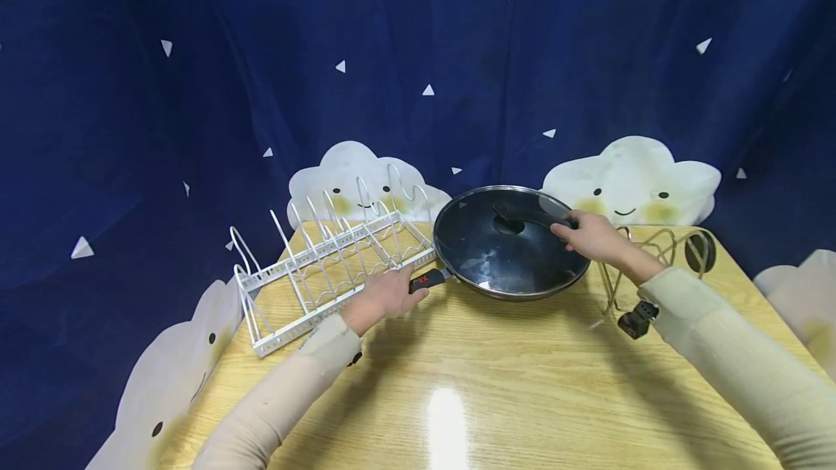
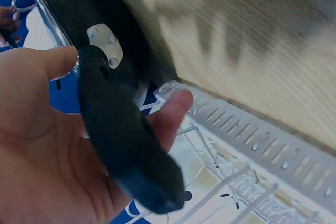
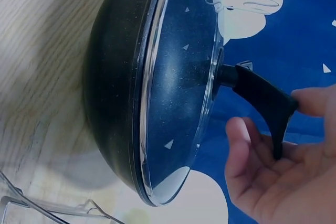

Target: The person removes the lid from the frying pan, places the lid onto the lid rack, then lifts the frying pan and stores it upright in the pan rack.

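Observation:
A dark wok (image 1: pixel 516 294) stands on the wooden table with a glass lid (image 1: pixel 480 245) over it. Its black side handle (image 2: pixel 118 124) crosses in front of my left hand (image 1: pixel 390 291). The left thumb tip touches the handle near its metal bracket, while the index finger reaches out past the far side; the other fingers are largely hidden behind. My right hand (image 1: pixel 591 238) is at the lid's curved black knob handle (image 3: pixel 262 95). Its thumb rests on the handle's bend, and its fingers curl around the downturned end.
A white wire rack (image 1: pixel 339 303) with upright loops stands left of the wok, close to the left hand. To the right is a metal wire stand (image 1: pixel 610 285) with a dark round disc (image 1: pixel 700 251). Behind the table (image 1: pixel 516 376) hangs a blue curtain (image 1: pixel 392 35) with cloud prints.

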Motion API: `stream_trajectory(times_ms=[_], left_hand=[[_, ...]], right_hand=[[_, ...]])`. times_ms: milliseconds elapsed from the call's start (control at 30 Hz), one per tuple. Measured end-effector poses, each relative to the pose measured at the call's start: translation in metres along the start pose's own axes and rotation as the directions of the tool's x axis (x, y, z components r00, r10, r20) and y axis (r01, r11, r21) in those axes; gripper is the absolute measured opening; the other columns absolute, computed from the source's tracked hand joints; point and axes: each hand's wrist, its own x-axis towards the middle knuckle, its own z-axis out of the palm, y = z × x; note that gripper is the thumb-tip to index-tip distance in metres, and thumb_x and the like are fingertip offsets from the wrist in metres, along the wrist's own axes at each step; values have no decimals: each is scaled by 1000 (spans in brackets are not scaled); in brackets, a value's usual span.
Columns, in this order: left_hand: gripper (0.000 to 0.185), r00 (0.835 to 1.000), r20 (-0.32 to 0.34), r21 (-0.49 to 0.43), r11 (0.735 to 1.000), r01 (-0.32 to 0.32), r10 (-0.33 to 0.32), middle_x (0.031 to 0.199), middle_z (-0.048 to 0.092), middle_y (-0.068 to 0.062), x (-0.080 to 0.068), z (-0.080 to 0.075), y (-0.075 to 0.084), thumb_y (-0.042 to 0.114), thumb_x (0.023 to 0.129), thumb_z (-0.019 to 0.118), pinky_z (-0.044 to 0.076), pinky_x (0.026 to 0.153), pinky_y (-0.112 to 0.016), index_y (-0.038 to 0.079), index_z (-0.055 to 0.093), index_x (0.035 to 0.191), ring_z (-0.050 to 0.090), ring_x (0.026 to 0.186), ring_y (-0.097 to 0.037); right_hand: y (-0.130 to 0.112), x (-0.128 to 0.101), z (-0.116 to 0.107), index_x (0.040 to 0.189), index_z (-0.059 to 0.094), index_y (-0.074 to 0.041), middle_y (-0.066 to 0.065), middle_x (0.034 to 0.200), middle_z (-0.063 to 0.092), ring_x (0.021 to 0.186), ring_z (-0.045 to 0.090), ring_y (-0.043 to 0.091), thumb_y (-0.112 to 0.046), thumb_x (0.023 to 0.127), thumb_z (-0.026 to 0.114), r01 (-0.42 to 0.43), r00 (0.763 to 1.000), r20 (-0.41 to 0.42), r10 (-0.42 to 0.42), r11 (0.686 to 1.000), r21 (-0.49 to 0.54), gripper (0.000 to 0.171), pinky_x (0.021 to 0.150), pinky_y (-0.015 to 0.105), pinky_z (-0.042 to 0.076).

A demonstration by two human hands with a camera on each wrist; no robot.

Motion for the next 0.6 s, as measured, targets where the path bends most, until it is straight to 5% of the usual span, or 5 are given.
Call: stream_trajectory(times_ms=[333, 600], left_hand=[[34, 999, 24, -175, 984, -39, 44, 75, 52, -2, 7, 14, -2, 47, 94, 51, 40, 53, -33, 13, 50, 92, 51, 62, -17], [34, 998, -29, -175, 983, -58, 53, 71, 50, 0, 10, 20, -4, 48, 96, 47, 37, 48, -30, 16, 51, 84, 47, 57, -15]], right_hand=[[7, 7, 2, 104, 51, 7, 11, 84, 66, 67, 64, 13, -29, 97, 52, -79, 996, 66, 64, 965, 251, 37, 58, 26, 50], [11, 16, 0, 97, 52, 5, 4, 72, 58, 61, 58, 10, -35, 96, 54, -200, 974, 186, 130, 879, 432, 39, 62, 31, 53]])
